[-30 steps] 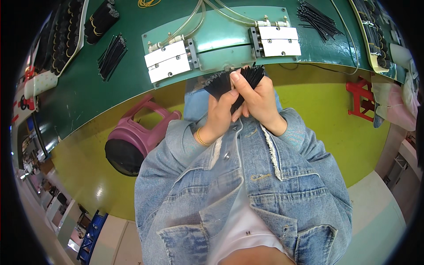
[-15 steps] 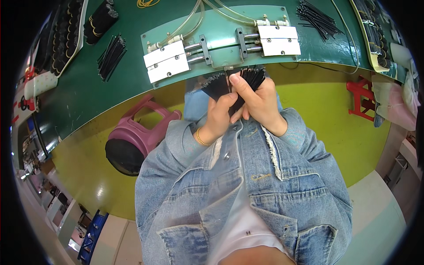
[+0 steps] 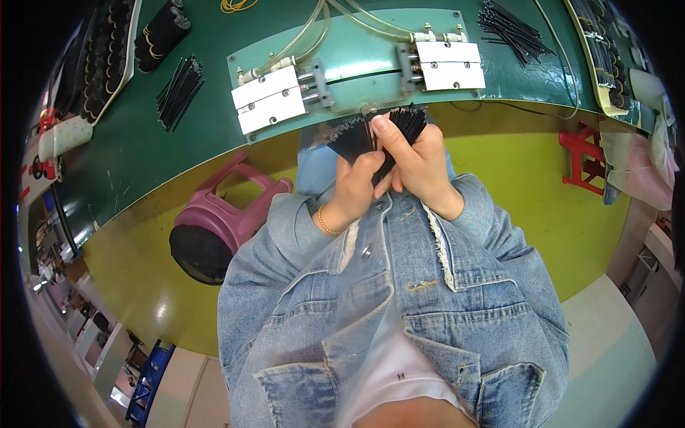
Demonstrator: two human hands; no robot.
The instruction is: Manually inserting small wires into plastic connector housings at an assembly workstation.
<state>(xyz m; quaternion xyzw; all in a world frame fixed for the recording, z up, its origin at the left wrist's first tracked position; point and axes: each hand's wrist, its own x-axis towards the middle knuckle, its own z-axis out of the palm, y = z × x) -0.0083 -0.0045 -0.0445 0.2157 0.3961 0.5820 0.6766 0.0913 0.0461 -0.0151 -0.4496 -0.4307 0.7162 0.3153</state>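
Head view, and the left hand [image 3: 354, 178] is clasped around a wide fan of thin black wires [image 3: 347, 140], while the right hand [image 3: 416, 162] grips a tighter sheaf [image 3: 411, 123] right beside it, both just in front of the pneumatic fixture [image 3: 360, 58] at the bench [image 3: 128, 153] edge. Looks partway through: the handful stands in two shares, no band visible on either. A left pile [image 3: 180, 94] and a right pile [image 3: 515, 32] lie loose, untouched; rubber-banded bundles [image 3: 107, 60], far left, seem finished.
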